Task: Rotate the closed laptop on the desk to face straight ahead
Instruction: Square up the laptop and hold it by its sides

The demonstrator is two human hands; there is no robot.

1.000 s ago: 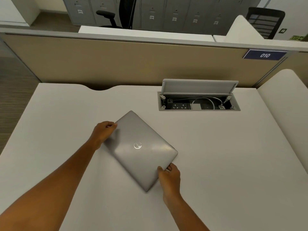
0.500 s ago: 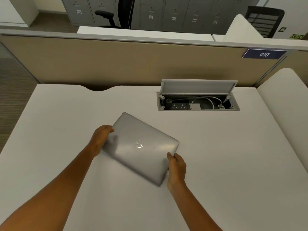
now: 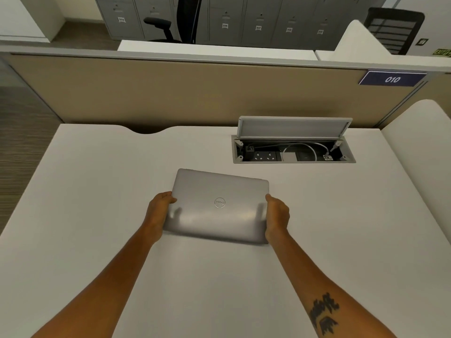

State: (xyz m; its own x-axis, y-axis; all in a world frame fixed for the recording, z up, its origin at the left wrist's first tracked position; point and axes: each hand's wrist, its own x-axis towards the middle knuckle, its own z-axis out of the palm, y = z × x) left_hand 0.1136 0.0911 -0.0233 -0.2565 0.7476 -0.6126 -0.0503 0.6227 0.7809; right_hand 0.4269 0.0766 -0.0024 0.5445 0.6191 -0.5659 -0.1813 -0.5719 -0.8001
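A closed silver laptop (image 3: 217, 191) with a round logo on its lid lies on the white desk (image 3: 97, 191), near the middle. Its long edges run almost parallel to the desk's front, tilted only slightly. My left hand (image 3: 159, 211) grips its left short edge, thumb on the lid. My right hand (image 3: 277, 215) grips its right short edge in the same way. The near edge of the laptop looks blurred.
An open cable box (image 3: 292, 152) with sockets and white cables sits in the desk behind and right of the laptop, its lid (image 3: 295, 128) standing up. A beige partition (image 3: 170, 93) closes the far edge. A second white desk (image 3: 419, 154) adjoins on the right.
The laptop has turned counter-clockwise from a diagonal lie to nearly square with the desk. My right hand swung forward along its right side and my left hand drew back along its left.
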